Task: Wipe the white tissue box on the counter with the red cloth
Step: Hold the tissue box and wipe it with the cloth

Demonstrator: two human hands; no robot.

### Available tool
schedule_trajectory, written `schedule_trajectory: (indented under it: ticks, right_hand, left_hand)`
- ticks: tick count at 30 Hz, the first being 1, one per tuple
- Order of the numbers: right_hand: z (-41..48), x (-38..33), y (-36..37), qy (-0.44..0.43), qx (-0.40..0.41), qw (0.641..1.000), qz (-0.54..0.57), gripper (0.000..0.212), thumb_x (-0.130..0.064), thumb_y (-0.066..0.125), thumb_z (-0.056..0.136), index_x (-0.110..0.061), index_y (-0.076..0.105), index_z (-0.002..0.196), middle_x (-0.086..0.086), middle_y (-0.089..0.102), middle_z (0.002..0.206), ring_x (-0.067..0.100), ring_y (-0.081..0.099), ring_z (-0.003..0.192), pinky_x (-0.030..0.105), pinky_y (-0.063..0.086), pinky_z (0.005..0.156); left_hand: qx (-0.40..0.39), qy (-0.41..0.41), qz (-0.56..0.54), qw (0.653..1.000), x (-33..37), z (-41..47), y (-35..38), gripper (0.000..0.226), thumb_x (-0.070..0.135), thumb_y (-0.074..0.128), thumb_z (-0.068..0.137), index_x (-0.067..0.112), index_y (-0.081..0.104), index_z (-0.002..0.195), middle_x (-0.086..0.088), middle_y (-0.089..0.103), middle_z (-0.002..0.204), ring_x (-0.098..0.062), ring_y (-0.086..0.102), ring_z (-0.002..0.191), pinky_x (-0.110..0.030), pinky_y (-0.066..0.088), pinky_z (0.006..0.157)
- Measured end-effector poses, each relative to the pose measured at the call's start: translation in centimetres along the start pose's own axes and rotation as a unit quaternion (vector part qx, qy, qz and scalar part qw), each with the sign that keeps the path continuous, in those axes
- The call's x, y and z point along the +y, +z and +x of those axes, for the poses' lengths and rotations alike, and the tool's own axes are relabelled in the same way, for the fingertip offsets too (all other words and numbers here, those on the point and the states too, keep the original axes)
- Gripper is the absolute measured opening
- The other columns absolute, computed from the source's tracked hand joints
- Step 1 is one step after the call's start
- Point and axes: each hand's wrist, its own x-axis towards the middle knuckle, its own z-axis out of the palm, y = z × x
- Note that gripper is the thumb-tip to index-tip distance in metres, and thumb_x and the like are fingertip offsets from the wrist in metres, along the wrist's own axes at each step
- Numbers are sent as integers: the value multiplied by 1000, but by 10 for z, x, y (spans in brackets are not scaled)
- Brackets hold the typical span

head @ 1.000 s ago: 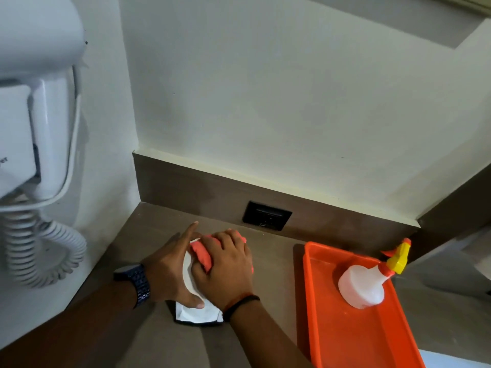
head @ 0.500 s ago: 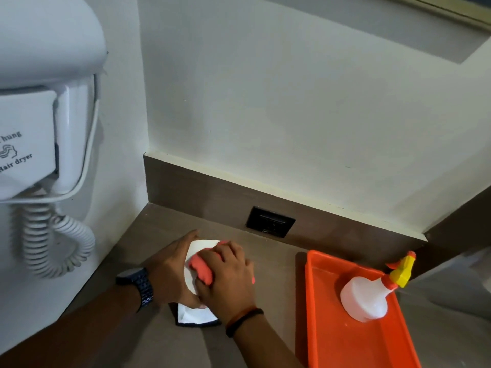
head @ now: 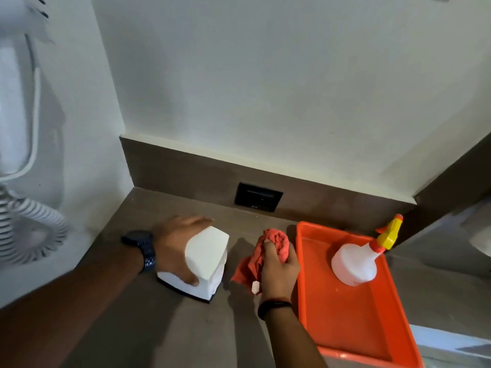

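The white tissue box with a dark base stands on the brown counter near the left corner. My left hand wraps around its left side, thumb on the near face. My right hand is to the right of the box, apart from it, closed on the bunched red cloth. A loose end of the cloth with a small white tag hangs below my fingers. The box's top and right faces are uncovered.
An orange tray lies just right of my right hand and holds a white spray bottle with a yellow nozzle. A black wall socket sits in the backsplash. A wall-mounted hair dryer with coiled cord hangs at left.
My right hand has lifted the red cloth off the box's top and moved right, toward the tray. My left hand stays on the box's left side.
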Motion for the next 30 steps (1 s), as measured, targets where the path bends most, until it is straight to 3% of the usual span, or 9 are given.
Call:
schedule_trajectory:
  ticks: [3, 7, 9, 12, 15, 17, 21, 24, 30]
  right_hand:
    - [2, 0, -1, 2, 3, 1000, 7, 17, -39, 67, 69, -43, 75, 84, -4, 79, 95, 20, 73, 96, 52, 56, 97]
    - [5, 0, -11, 9, 5, 1000, 14, 15, -25, 69, 83, -39, 74, 86, -8, 79, 89, 14, 73, 93, 46, 58, 95]
    - [6, 0, -17, 11, 7, 1000, 15, 18, -17, 67, 88, -34, 73, 88, -8, 77, 88, 14, 72, 90, 45, 58, 94]
    - [0, 7, -20, 26, 3, 999, 18, 16, -13, 65, 91, -16, 73, 104, 8, 76, 99, 23, 71, 93, 48, 57, 95]
    - [-9, 19, -14, 41, -30, 998, 31, 16, -10, 65, 91, -23, 70, 97, 5, 75, 98, 9, 72, 83, 18, 59, 73]
    - [-11, 24, -2, 43, -78, 996, 23, 17, -8, 66, 91, -23, 71, 99, 0, 74, 95, 2, 71, 75, 11, 55, 63]
    - [-14, 27, 39, 41, -215, 976, -21, 22, -20, 66, 93, -19, 67, 115, 2, 73, 109, 12, 69, 100, 30, 58, 92]
    - [-23, 34, 60, 59, -229, 972, -17, 26, -38, 58, 97, -30, 59, 122, -3, 63, 131, 13, 58, 123, 38, 44, 113]
    - [-68, 71, 57, 59, -124, 990, 25, 40, -66, 55, 84, -34, 68, 105, 1, 72, 113, 20, 67, 110, 49, 53, 100]
  left_hand:
    - [125, -117, -18, 985, 13, 6, 4, 120, 88, 64, 24, 27, 44, 126, -1, 52, 127, -26, 49, 115, -38, 42, 96]
    - [197, -261, -147, 934, 22, 2, 4, 115, 102, 48, 26, 25, 57, 112, -8, 61, 123, -30, 55, 107, -43, 45, 92]
    - [199, -242, -61, 948, 13, -7, -5, 119, 102, 47, 25, 28, 52, 119, -7, 55, 131, -29, 49, 115, -44, 41, 95]
    - [79, -92, 104, 987, 0, -9, -15, 157, 102, 46, 16, 22, 13, 146, -4, 22, 154, -27, 18, 139, -46, 19, 114]
    - [-56, 2, 138, 989, 1, 4, -12, 160, 91, 60, 19, 23, -7, 147, 0, 5, 158, -21, 2, 143, -44, 7, 117]
    - [-32, 12, 145, 989, 2, 10, -4, 152, 82, 67, 25, 21, -1, 147, -1, 15, 155, -23, 12, 140, -41, 12, 116]
    - [23, 32, 153, 987, -1, 10, 6, 142, 79, 63, 27, 17, 13, 145, -2, 30, 148, -24, 26, 133, -41, 18, 115]
    - [34, 24, 151, 988, 0, 9, 6, 141, 80, 59, 26, 19, 12, 144, -1, 29, 148, -25, 25, 133, -41, 20, 114]
    - [40, 36, 119, 991, -1, 10, 8, 140, 78, 64, 29, 19, 9, 144, -2, 28, 149, -25, 23, 134, -39, 19, 112]
